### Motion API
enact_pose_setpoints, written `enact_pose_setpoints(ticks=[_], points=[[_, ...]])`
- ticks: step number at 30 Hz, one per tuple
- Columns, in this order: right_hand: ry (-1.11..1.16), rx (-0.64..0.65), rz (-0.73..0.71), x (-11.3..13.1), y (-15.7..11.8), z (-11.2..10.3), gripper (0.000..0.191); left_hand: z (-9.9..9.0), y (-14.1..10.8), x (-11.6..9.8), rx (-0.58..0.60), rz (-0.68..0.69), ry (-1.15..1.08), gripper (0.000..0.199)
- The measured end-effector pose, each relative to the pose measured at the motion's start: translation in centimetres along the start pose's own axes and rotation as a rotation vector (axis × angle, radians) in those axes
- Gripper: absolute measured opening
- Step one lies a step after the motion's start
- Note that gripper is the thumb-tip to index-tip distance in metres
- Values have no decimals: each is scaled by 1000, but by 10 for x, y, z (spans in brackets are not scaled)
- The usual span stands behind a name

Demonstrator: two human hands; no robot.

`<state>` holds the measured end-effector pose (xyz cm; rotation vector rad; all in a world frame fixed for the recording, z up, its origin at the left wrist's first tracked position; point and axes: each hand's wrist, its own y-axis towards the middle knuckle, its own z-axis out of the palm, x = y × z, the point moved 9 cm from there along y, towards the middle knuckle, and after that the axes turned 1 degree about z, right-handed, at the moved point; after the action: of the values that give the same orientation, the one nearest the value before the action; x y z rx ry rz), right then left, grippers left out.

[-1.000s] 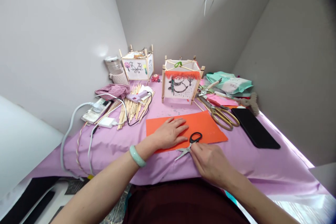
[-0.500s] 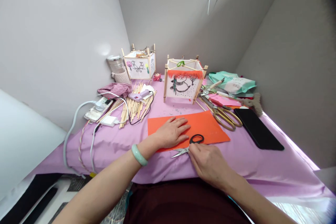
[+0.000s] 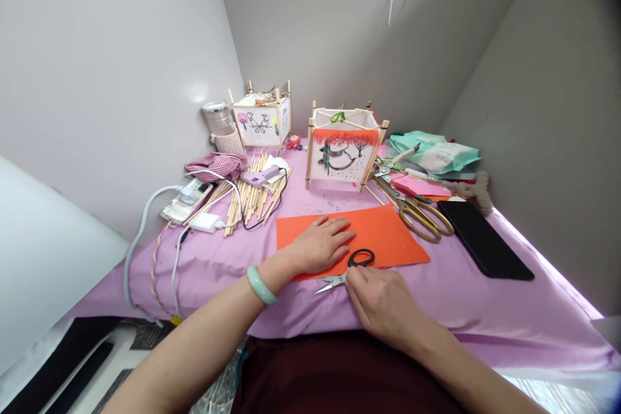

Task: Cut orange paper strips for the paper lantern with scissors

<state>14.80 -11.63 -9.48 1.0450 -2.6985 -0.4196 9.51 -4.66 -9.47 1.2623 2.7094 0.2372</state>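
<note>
Where the bench [image 3: 485,310] carries the work, it is draped in a smooth lilac cloth, slightly creased at the near edge. On it lies a flat rectangular sheet of orange paper [image 3: 388,233], matte, with straight edges. Behind the sheet stands a square lantern [image 3: 343,150] built of thin wooden sticks and white paper panels, one panel inked in black with a red fringe along its top. To the right lie brass-handled scissors [image 3: 417,212], glossy and long-bladed, and to the left a loose heap of pale wooden sticks [image 3: 250,197].

My left hand [image 3: 320,244] rests palm down on the orange paper, fingers extended and apart, gripping nothing; a smooth jade-green bangle [image 3: 261,285] circles that wrist. My right hand [image 3: 383,301] has its fingertips closed on the small scissors [image 3: 348,268], at the black plastic loops. These scissors have short polished steel blades; they lie across the near edge of the sheet, tips pointing left over the cloth.

Compared with half a second ago, both hands and the small scissors hold the same arrangement; the right-hand fingers sit marginally closer over the loops, and the view has shifted slightly.
</note>
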Motion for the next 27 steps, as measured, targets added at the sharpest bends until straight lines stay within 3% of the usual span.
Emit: enact_pose_setpoints(ticks=[13, 20, 27], points=[[-6, 28, -26, 7, 3, 4, 10, 0, 1, 1, -17, 12, -42, 43], [-5, 14, -12, 8, 4, 3, 12, -27, -10, 8, -117, 21, -219, 41], [2, 26, -10, 8, 4, 4, 12, -18, -41, 18, 17, 2, -87, 52]])
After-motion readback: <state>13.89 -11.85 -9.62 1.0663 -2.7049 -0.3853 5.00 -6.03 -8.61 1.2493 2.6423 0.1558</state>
